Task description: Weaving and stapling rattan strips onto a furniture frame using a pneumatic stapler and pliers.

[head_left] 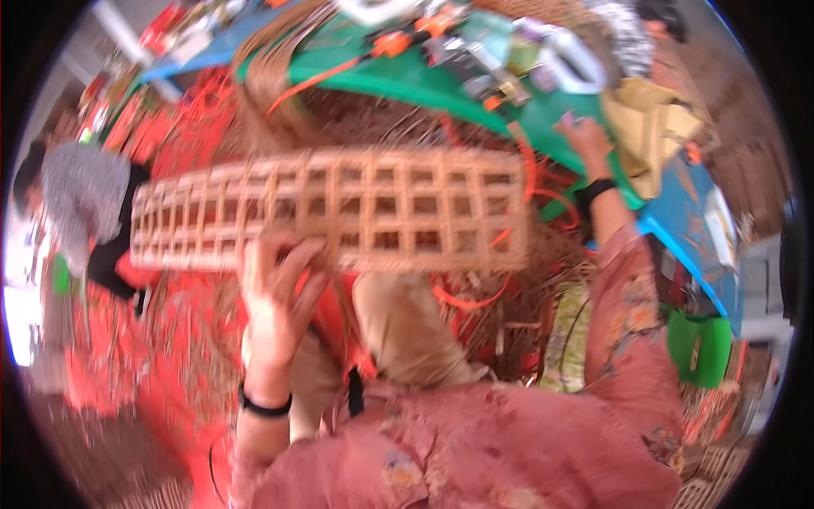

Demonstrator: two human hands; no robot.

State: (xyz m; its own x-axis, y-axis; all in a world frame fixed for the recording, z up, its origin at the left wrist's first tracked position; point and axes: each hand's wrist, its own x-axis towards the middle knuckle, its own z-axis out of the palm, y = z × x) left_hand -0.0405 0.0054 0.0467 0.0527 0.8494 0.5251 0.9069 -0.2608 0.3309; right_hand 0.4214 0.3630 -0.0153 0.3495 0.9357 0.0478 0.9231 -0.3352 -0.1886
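Observation:
A long, narrow wicker lattice panel (332,212), woven in an open grid of square holes, is held up crosswise over my lap. My left hand (284,284) has its fingers curled at the panel's lower edge, left of the middle, and grips it there. To the upper right, apart from the panel, my right hand (587,140) is stretched toward the edge of the green tabletop (339,85). Motion blurs its fingers, so whether they hold anything is unclear. An orange strap (527,157) hangs between the panel's right end and my right hand.
On the green tabletop lie an orange-and-black tool (394,41) and a whitish plastic container (577,61). Tan cloth or paper (649,127) drapes at the right. Brown strands (275,102) hang over its left edge. A person in grey (89,187) bends at the left. A green bin (699,348) stands right.

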